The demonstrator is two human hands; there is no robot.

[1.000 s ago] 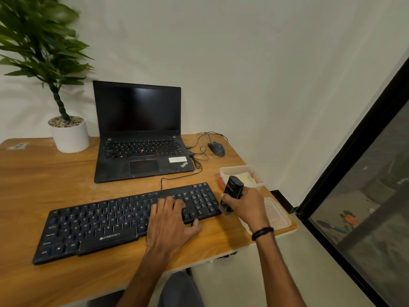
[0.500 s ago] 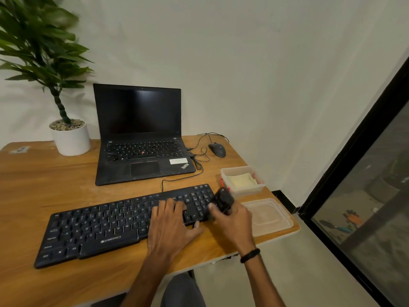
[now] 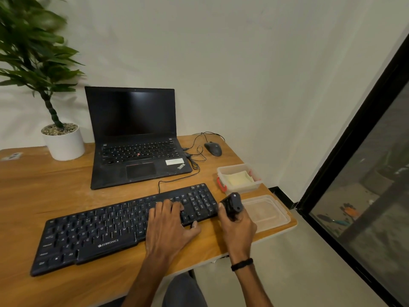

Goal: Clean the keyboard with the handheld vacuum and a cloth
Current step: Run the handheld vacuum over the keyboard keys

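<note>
A black wired keyboard (image 3: 99,229) lies slanted across the wooden desk (image 3: 33,191). My left hand (image 3: 170,227) rests flat on its right half, fingers spread over the keys. My right hand (image 3: 238,227) grips a small black handheld vacuum (image 3: 231,204), tilted, just off the keyboard's right end. A folded yellow cloth (image 3: 238,178) lies inside a clear plastic box (image 3: 256,183) behind the vacuum.
An open black laptop (image 3: 135,138) stands behind the keyboard, a white potted plant (image 3: 63,142) to its left, a wired mouse (image 3: 213,148) to its right. A clear lid (image 3: 265,211) lies at the desk's right corner. A dark glass door (image 3: 365,185) is on the right.
My right hand brought the vacuum down from upright near the box to a tilted position by the keyboard's right end. My left hand stayed on the keys.
</note>
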